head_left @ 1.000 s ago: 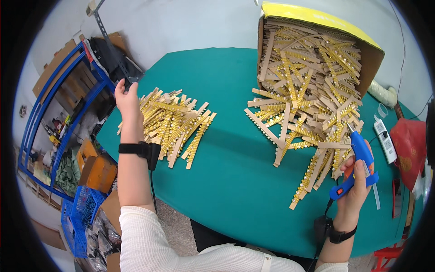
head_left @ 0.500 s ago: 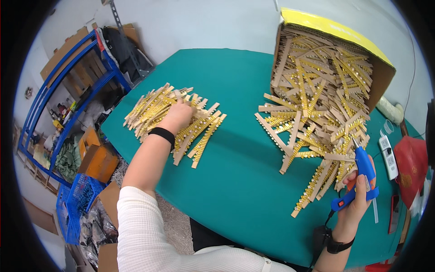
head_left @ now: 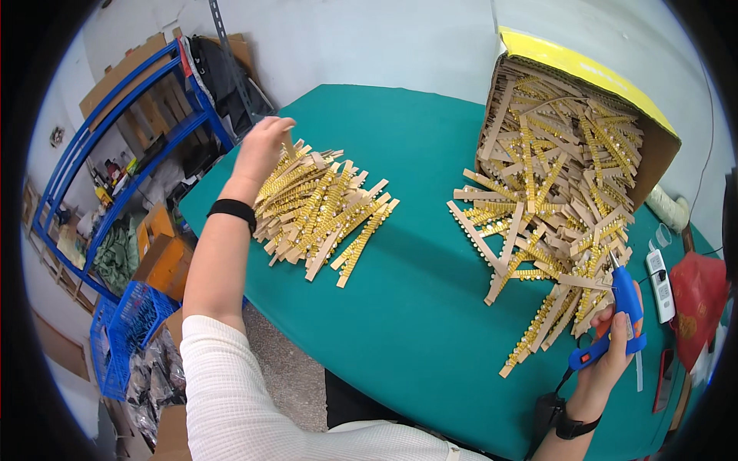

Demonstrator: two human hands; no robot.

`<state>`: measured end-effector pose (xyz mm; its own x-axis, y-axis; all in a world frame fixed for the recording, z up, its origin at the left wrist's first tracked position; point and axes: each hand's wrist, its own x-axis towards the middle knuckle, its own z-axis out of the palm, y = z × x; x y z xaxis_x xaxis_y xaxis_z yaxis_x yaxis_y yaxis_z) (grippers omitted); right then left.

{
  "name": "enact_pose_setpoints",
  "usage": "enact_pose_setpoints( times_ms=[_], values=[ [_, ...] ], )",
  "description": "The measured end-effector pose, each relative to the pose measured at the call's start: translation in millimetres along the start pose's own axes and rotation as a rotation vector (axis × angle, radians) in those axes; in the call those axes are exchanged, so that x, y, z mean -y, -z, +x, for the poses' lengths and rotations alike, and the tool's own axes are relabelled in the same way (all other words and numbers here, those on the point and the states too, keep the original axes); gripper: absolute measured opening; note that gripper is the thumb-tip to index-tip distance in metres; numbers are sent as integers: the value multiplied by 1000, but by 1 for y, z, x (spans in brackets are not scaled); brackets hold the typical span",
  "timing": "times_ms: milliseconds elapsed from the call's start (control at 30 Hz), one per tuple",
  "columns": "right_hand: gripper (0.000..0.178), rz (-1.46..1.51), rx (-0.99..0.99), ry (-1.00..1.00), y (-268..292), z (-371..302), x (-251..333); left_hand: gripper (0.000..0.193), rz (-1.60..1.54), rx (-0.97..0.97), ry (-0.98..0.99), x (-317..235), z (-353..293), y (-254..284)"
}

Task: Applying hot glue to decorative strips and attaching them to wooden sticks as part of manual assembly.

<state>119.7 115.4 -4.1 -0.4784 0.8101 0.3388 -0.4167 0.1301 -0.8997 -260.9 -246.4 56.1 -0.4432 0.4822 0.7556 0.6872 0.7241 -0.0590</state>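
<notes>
My left hand [head_left: 264, 147] is raised at the far left edge of a pile of trimmed strips [head_left: 319, 203]. Its fingers are pinched together, and a narrow beige end, seemingly of one strip, shows beneath the fingertips. The strips are flat and beige, with gold trim and small pale beads. In my right hand [head_left: 603, 357] is a blue hot glue gun [head_left: 627, 301], its nozzle pointing up and away. A pale glue stick [head_left: 639, 371] sticks out of its back end. The gun's tip is beside a larger heap of similar strips [head_left: 530, 230].
An open carton [head_left: 657, 154] with a yellow flap lies on its side, strips spilling onto the green table [head_left: 407, 307]. At right are a white power strip [head_left: 659, 284], a red bag [head_left: 698, 303] and a phone [head_left: 663, 380]. Blue shelving [head_left: 115, 200] and crates [head_left: 127, 338] stand left.
My left hand has lifted out of the middle of the left pile and moved left and away to its far edge. The glue gun stays in my right hand, almost unmoved. The view has shifted slightly.
</notes>
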Motion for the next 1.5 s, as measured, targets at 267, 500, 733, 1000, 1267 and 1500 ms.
enact_pose_setpoints(
  times_ms=[267, 500, 733, 1000, 1267, 1500],
  values=[
    [54, 36, 16, 4, 5, 4, -3, 37, 23, 287, 343, 74, -83, 17],
    [54, 3, 50, 14, 3, 1, -2, 39, 4, 528, 760, 66, -70, -9],
    [55, 2, 7, 17, 12, 1, -5, 47, 126, 633, 790, 46, -45, -58],
    [56, 71, -2, -55, 8, 10, -9, 48, 77, 559, 597, 83, -45, -50],
    [55, 120, 49, -89, 15, 11, 0, 43, 92, 632, 553, 82, -46, -76],
    [55, 154, 76, -107, 12, 9, 1, 31, -139, 314, 62, -43, -4, -70]
  ],
)
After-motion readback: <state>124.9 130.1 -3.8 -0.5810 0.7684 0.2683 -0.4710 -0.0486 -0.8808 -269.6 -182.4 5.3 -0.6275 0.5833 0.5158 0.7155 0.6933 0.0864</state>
